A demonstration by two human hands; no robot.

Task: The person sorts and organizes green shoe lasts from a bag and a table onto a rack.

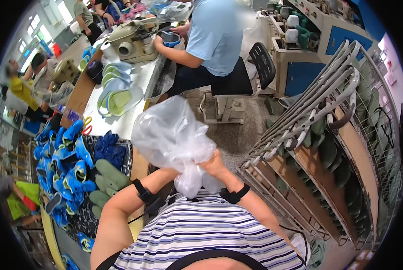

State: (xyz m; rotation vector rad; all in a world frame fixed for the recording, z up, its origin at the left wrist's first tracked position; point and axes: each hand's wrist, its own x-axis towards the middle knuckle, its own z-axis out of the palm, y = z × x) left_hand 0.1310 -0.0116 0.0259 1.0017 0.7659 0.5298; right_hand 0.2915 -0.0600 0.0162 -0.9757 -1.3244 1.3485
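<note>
Crumpled film is gripped between the curled fingers of the right hand [215, 165]. The left hand [176, 172] is mostly covered by the plastic, so whether its fingers are spread or pressed together cannot be told. The clear plastic bag [169, 132] is held in front of the striped shirt [201, 220], its larger part puffed out toward the far left and a bunched tail hung on the near side. The handling is judged to be partway: the bag is taken up and gathered, but it is not set down, and no knot can be made out. Whether anything is contained in it cannot be told.

To the left, green sole-shaped pieces [109, 180] and dark blue cloth [107, 145] are laid out on the surface [92, 220], beside heaped blue shoes [66, 164], all left outside the bag. Farther off, pale shoe parts [120, 101] are lined up near a sewing machine [131, 40], where a dark shoe part [170, 38] is held by a seated co-worker [217, 42]. On the right, green pieces are carried by a metal rack [278, 128].
</note>
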